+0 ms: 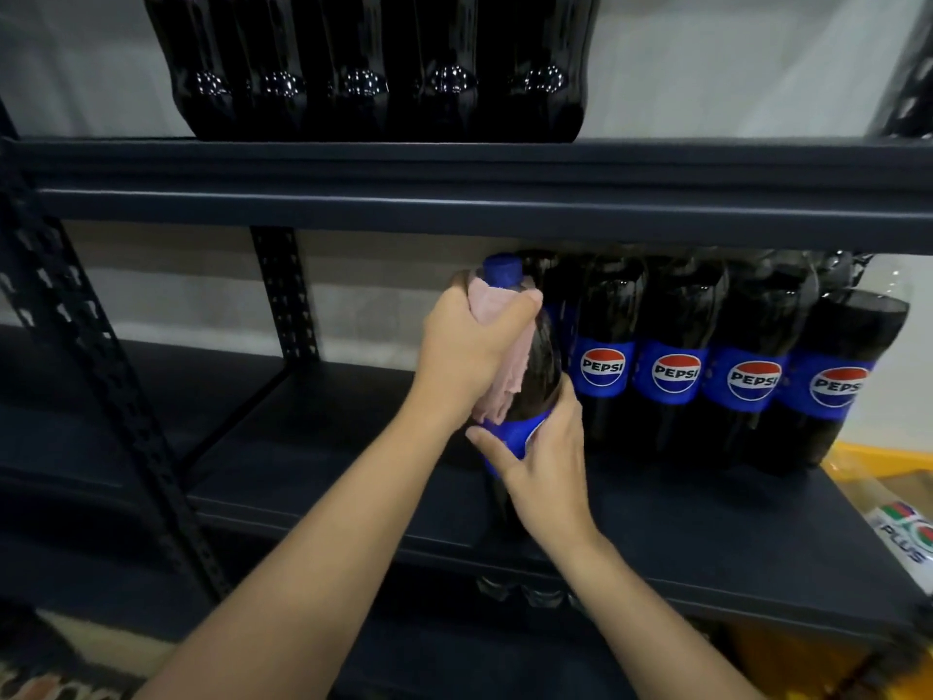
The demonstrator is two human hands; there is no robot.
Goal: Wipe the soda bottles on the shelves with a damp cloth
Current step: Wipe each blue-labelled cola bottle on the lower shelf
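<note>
Two bare forearms reach up from the bottom of the frame toward a dark metal shelf (303, 447). At centre, the right hand (542, 459) curls round the blue label of a Pepsi bottle (530, 376) standing at the shelf's front edge, while the left hand (467, 353) presses a pink cloth (497, 391) around its shoulder — just under the blue cap (502, 271). Four more Pepsi bottles (717, 366) stand to the right; another row of dark bottles (373, 68) sits on the shelf above.

Pink cloth (497, 346), blue-capped dark bottle (540, 376) with blue label, dark navy shelf (353, 447).
</note>
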